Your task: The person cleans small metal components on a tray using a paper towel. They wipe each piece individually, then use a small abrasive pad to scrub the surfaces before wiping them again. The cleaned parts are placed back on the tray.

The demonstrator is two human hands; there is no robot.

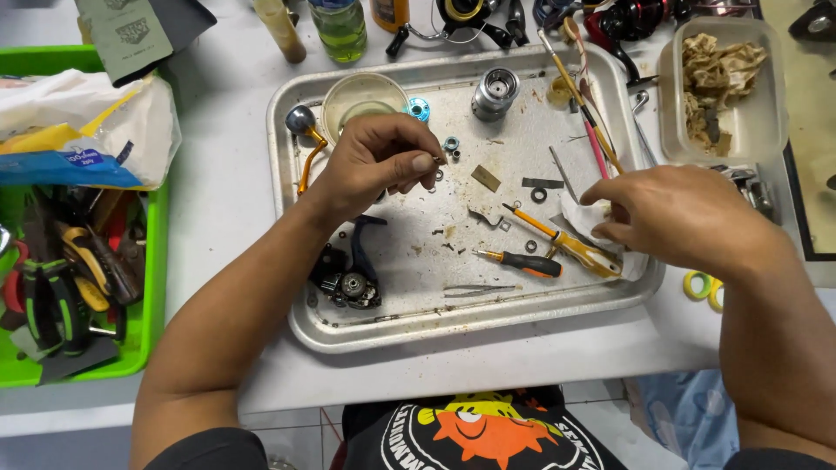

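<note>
Tiny metal part (438, 159) sits pinched in your left hand (379, 165) over the steel tray (287, 261); right hand (675, 218) grips white tissue (579, 213). Black reel body (348, 278) looks stripped, so plenty left.

We cannot make out the tiny part (438, 159) pinched in our left hand (379, 165). Our right hand (675, 218) hides part of the white tissue (582, 216). The green bin (148, 287) is cut off at the left edge.
</note>
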